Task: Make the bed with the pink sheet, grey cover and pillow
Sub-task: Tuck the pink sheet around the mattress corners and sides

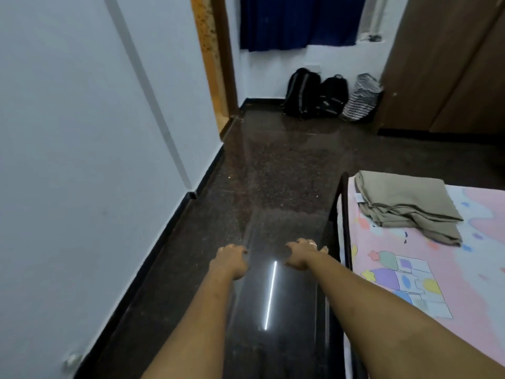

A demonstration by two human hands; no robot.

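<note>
The pink sheet (pixel 426 269) with pastel cartoon prints lies spread over the bed at the right. A folded grey-beige cover (pixel 407 203) rests on it near the bed's far corner. No pillow is in view. Both my arms reach forward over the dark floor, left of the bed. My left hand (pixel 231 259) hangs with fingers loosely curled downward and holds nothing. My right hand (pixel 303 253), with a ring on one finger, also droops palm down and holds nothing. It hovers just left of the black metal bed rail (pixel 345 214).
A glossy dark stone floor (pixel 273 165) runs between the white wall (pixel 82 132) on the left and the bed. Two black backpacks (pixel 314 94) and a striped bag (pixel 360 97) stand against the far wall. A brown wardrobe (pixel 448 64) rises at the back right, a doorway (pixel 216 58) at the back left.
</note>
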